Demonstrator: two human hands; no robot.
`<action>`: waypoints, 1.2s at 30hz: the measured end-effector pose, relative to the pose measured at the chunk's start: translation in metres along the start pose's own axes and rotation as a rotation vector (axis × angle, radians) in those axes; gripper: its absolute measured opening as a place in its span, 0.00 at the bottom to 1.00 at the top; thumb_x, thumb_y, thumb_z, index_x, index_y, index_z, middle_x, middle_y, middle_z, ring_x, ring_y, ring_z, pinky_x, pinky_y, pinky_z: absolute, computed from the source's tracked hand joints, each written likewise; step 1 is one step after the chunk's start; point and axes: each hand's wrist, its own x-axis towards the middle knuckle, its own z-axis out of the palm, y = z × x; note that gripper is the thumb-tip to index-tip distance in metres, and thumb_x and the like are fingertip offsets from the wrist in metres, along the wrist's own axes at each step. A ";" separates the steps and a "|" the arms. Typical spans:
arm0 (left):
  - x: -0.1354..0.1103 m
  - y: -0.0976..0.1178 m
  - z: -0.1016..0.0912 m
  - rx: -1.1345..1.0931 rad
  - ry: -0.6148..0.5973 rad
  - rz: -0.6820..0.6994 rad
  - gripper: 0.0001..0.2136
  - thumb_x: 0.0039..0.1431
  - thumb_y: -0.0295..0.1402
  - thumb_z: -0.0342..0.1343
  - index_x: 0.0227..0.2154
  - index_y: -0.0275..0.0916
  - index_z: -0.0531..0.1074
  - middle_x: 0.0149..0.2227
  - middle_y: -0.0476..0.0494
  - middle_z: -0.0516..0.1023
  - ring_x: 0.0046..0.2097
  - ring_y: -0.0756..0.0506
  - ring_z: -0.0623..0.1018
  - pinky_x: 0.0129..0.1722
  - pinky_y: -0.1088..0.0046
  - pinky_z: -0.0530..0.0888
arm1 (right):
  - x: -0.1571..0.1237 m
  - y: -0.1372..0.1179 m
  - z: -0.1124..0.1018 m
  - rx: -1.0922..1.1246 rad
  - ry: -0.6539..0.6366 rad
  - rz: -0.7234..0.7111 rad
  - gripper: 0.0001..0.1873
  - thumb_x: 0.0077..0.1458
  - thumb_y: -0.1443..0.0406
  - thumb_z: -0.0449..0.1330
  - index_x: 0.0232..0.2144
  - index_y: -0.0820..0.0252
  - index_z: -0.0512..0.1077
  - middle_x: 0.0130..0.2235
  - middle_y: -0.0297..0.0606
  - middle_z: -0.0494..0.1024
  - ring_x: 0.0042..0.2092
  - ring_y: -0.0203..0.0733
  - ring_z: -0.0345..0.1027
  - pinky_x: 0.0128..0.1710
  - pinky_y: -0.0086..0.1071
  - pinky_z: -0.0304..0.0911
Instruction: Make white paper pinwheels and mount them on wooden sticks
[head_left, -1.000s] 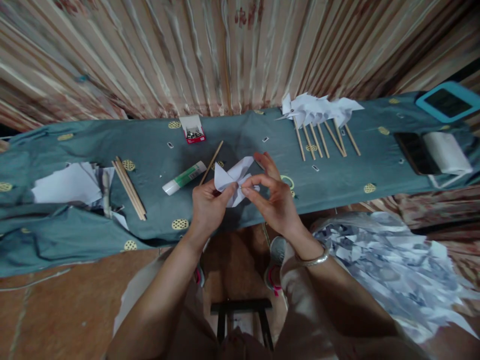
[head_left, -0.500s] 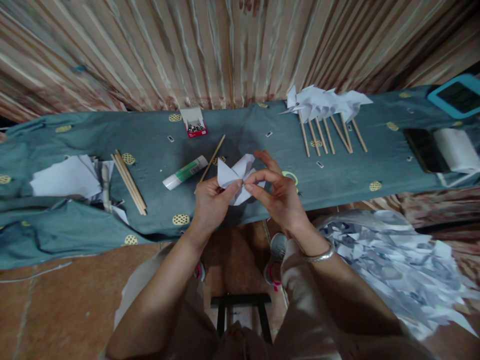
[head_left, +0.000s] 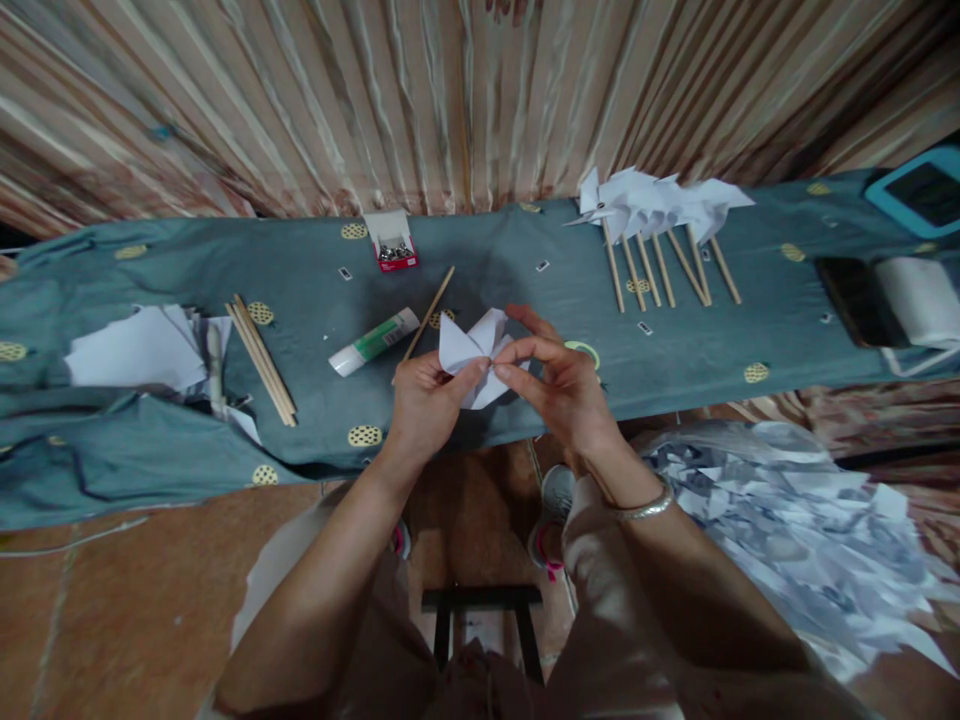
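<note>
A white folded paper pinwheel [head_left: 480,335] is held between my two hands, just above the table's front edge. My left hand [head_left: 429,405] grips it from the left, thumb pressed near its centre. From the right, my right hand [head_left: 562,390] pinches at the pinwheel's middle with thumb and forefinger; anything small between those fingertips is too tiny to make out. A wooden stick [head_left: 431,305] lies on the cloth just behind my left hand. Left of it is a green and white glue stick [head_left: 373,342]. Behind them stands a small open red box [head_left: 395,255] of metal pins.
Finished pinwheels [head_left: 660,205] on sticks lie at the back right. Loose sticks [head_left: 259,360] and a stack of paper [head_left: 139,350] are on the left. A phone [head_left: 859,300], a white roll [head_left: 919,298] and a blue-framed device [head_left: 919,192] lie far right. A bag of paper pieces [head_left: 795,530] sits below.
The view has shifted slightly, so the table's things appear a little to the right. Both hands keep nearly the same hold on the pinwheel.
</note>
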 end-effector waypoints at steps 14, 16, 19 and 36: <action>-0.001 0.001 0.001 -0.016 -0.013 -0.009 0.08 0.45 0.36 0.66 0.25 0.36 0.81 0.25 0.47 0.80 0.26 0.50 0.74 0.27 0.74 0.71 | 0.000 0.001 0.000 0.059 -0.013 0.042 0.00 0.54 0.65 0.65 0.31 0.53 0.76 0.58 0.37 0.73 0.67 0.47 0.57 0.68 0.48 0.49; -0.001 0.001 0.001 -0.030 -0.017 -0.006 0.08 0.44 0.35 0.67 0.26 0.36 0.81 0.25 0.47 0.80 0.26 0.50 0.73 0.27 0.74 0.71 | 0.000 0.001 -0.001 0.076 -0.013 0.038 0.01 0.54 0.64 0.65 0.31 0.54 0.76 0.58 0.38 0.73 0.66 0.48 0.57 0.68 0.49 0.49; 0.000 0.000 0.001 -0.034 -0.025 -0.003 0.08 0.44 0.35 0.66 0.25 0.35 0.81 0.24 0.48 0.79 0.25 0.51 0.72 0.26 0.75 0.70 | 0.000 0.003 -0.001 0.128 -0.013 0.036 0.03 0.54 0.62 0.66 0.30 0.53 0.77 0.58 0.37 0.73 0.66 0.48 0.58 0.68 0.49 0.48; 0.000 -0.002 0.001 -0.077 -0.076 0.024 0.11 0.43 0.38 0.70 0.26 0.36 0.81 0.25 0.48 0.80 0.26 0.51 0.74 0.26 0.76 0.72 | 0.002 0.012 -0.001 0.312 -0.042 0.148 0.08 0.48 0.57 0.70 0.29 0.52 0.79 0.58 0.37 0.73 0.66 0.51 0.59 0.67 0.49 0.46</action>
